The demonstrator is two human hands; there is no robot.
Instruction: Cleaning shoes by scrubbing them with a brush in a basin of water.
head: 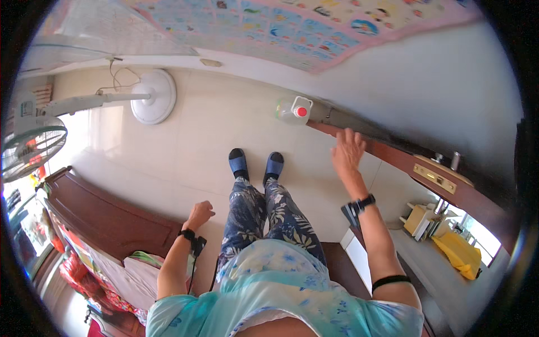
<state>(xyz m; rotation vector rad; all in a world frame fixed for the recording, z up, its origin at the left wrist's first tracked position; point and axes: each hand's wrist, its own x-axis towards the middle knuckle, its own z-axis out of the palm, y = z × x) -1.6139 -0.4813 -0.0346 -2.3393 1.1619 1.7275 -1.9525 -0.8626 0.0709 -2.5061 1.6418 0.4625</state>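
Observation:
My right hand (pixel 348 153) is at the edge of a dark red-brown wooden door (pixel 383 151), its fingers overlapping that edge from above. Whether they grip the wood or only rest by it cannot be told. Farther along the same edge sit a brass latch plate (pixel 434 178) and a metal door handle (pixel 455 161). My left hand (pixel 201 215) hangs by my left thigh, loosely curled and holding nothing. Near the door's far lower end, a clear plastic jug (pixel 293 111) with a red cap and white handle stands on the floor by the wall.
A white pedestal fan (pixel 153 97) stands at the left, its cord running to the wall. A dark wooden bed footboard (pixel 113 210) lies to my left. Through the doorway are books (pixel 421 221) and a yellow cloth (pixel 459 252) on a grey surface. My slippered feet (pixel 238 162) stand on pale tiles.

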